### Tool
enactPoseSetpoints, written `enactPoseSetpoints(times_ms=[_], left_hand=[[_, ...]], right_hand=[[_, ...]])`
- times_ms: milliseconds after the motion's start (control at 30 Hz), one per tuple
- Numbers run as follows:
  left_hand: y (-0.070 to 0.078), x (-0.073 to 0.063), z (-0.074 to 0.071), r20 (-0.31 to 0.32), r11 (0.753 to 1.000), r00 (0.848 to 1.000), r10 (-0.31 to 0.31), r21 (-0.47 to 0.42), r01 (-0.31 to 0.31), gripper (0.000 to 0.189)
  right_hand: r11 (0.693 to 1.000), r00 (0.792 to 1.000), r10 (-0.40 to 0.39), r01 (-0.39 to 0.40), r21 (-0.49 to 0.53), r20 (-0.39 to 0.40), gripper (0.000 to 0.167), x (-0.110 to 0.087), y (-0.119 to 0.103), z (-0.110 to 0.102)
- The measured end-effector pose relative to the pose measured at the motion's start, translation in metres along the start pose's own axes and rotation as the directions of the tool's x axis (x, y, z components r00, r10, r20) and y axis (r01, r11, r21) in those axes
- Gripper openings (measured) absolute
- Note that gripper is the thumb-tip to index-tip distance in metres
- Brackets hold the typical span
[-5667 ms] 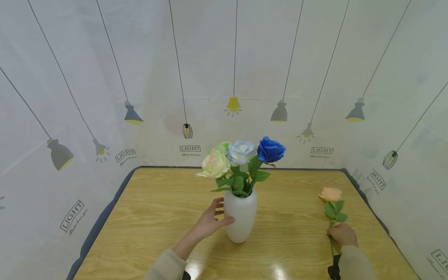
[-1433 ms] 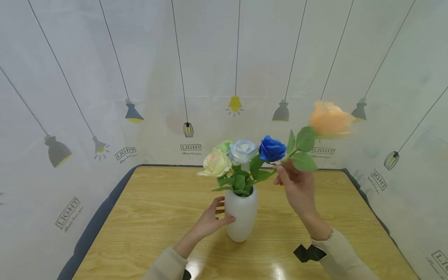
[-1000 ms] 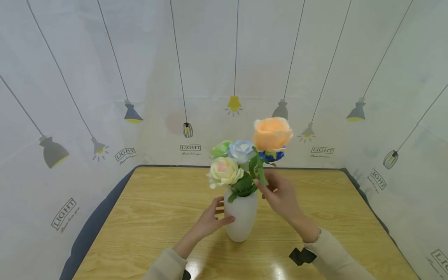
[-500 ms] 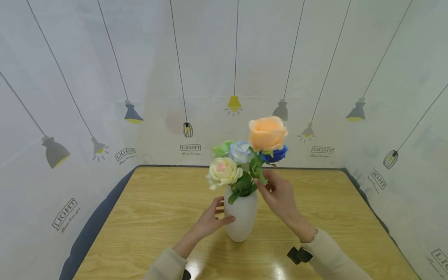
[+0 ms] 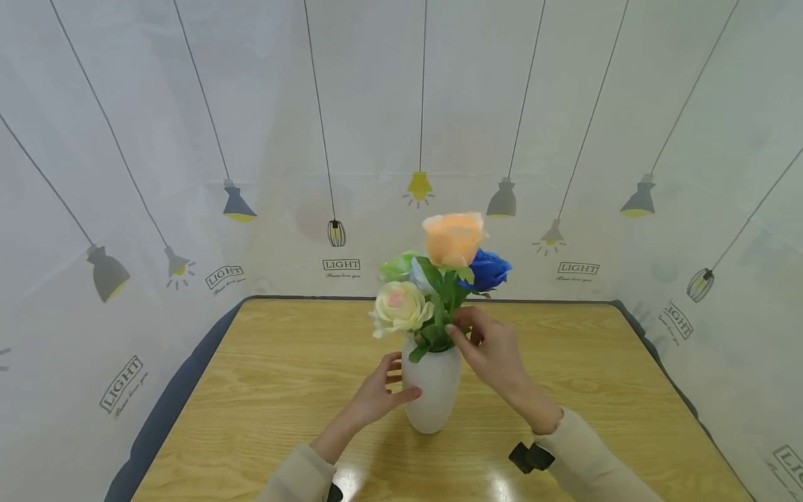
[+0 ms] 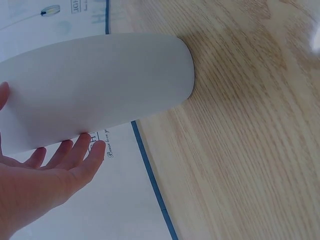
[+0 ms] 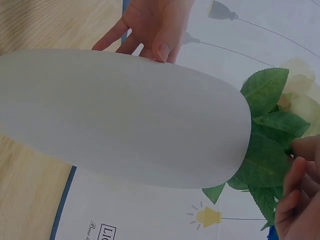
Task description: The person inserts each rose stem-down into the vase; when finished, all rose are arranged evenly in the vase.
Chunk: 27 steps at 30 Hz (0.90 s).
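A white vase (image 5: 433, 394) stands upright near the middle of the table. My left hand (image 5: 374, 396) holds its left side, thumb on the front and fingers spread along the far side. In the left wrist view the fingertips touch the smooth vase wall (image 6: 115, 80). My right hand (image 5: 495, 352) pinches the stem of a peach-orange rose (image 5: 454, 240) just above the vase mouth; the lower stem is hidden by leaves. Also in the vase are a cream rose (image 5: 401, 308), a blue rose (image 5: 489, 270), a pale blue rose (image 5: 419, 276), partly covered, and a green flower (image 5: 396, 267).
The wooden table (image 5: 276, 362) has a dark blue edge, with a pale cloth backdrop (image 5: 370, 104) printed with hanging lamps around it. A black wrist device (image 5: 531, 457) sits by the right sleeve (image 5: 590, 453).
My right hand has lifted the peach-orange rose from the table's right side, brought it over the vase, and lowered it leftward among the other flowers. The left hand has stayed on the vase.
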<state>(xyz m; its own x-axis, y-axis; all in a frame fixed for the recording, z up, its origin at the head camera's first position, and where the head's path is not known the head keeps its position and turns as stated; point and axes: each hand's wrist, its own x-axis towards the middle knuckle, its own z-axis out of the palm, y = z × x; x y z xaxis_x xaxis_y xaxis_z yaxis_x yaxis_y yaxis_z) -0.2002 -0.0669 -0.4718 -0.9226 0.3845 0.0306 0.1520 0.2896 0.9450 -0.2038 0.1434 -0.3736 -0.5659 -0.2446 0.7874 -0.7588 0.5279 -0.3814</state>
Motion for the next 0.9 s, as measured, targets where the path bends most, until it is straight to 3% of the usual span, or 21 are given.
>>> enactPoseSetpoints(times_ms=[100,233,367,600,733,900], left_hand=[[0.000,0.000,0.000,0.002,1.000,1.000,-0.002,0.000,0.002,0.071],[0.001,0.001,0.000,0.005,1.000,1.000,0.001,-0.002,-0.001,0.072],[0.001,0.001,0.000,0.005,1.000,1.000,0.005,-0.003,-0.005,0.071],[0.000,0.001,0.000,0.013,1.000,1.000,0.004,-0.005,-0.004,0.072],[0.002,-0.001,-0.001,0.011,1.000,1.000,0.021,0.002,-0.021,0.071],[0.013,-0.006,-0.002,0.017,1.000,0.999,0.030,-0.007,-0.030,0.069]], right_hand=[[0.998,0.997,0.057,-0.057,-0.005,0.055,0.011,-0.003,-0.001,0.003],[0.990,0.974,0.140,-0.141,-0.007,0.176,0.009,-0.011,-0.001,0.006],[0.984,0.962,0.168,-0.176,0.023,0.214,0.009,-0.017,0.001,0.008],[0.980,0.992,0.119,-0.125,0.158,0.048,0.016,-0.018,0.000,0.003],[0.972,0.995,0.098,-0.092,0.215,-0.019,0.023,-0.010,-0.008,-0.001],[0.929,0.991,0.127,-0.104,0.356,-0.041,0.018,0.005,-0.031,-0.007]])
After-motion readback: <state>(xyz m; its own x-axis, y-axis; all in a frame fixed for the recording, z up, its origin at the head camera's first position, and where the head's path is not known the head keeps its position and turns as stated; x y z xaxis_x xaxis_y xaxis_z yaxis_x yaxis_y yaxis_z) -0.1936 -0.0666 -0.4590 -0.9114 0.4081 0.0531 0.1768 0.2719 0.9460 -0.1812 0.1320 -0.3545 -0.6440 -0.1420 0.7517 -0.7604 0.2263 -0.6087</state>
